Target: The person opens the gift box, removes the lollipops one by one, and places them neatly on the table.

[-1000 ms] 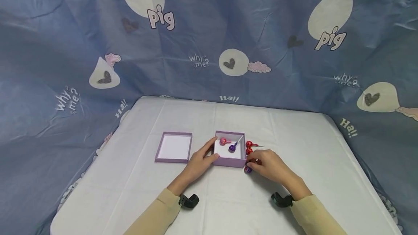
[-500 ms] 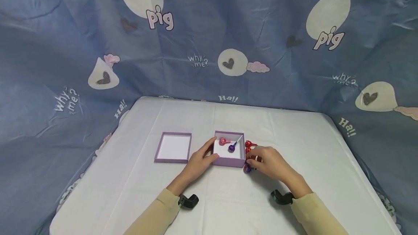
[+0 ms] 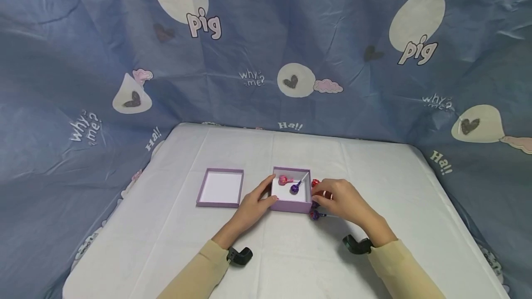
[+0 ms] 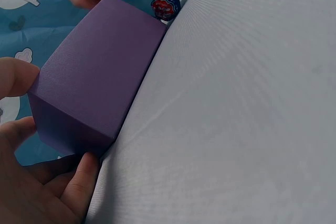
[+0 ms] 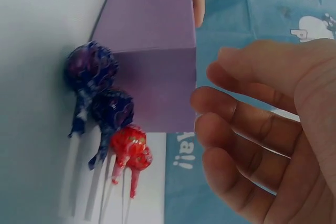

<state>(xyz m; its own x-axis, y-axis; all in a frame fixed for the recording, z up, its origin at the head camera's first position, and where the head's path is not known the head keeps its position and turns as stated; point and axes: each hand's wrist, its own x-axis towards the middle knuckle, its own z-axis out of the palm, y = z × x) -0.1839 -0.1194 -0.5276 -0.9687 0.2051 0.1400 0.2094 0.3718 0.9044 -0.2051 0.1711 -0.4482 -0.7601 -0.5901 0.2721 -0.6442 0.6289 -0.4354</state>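
A purple box (image 3: 292,206), its top uncovered, holds a pink lollipop (image 3: 283,180) and a purple lollipop (image 3: 294,189) on its white bottom. My left hand (image 3: 253,206) grips the box's left side, with thumb and fingers at its edges in the left wrist view. Beside the box's right wall, two blue-purple lollipops (image 5: 90,69) and two red lollipops (image 5: 129,141) lie in a row, sticks pointing away from it. My right hand (image 3: 341,201) hovers over this row. In the right wrist view its fingers (image 5: 220,169) are loosely bent, nothing seen between the tips.
A shallow purple lid (image 3: 220,189) with a white inside lies left of the box. White cloth (image 3: 174,248) covers the table. Blue printed fabric (image 3: 232,50) hangs behind and at the sides. Each wrist wears a black device (image 3: 240,256).
My right hand has shifted slightly up and away from me along the row, baring the nearest lollipop's stick and covering more of the red ones. The left hand stays on the box.
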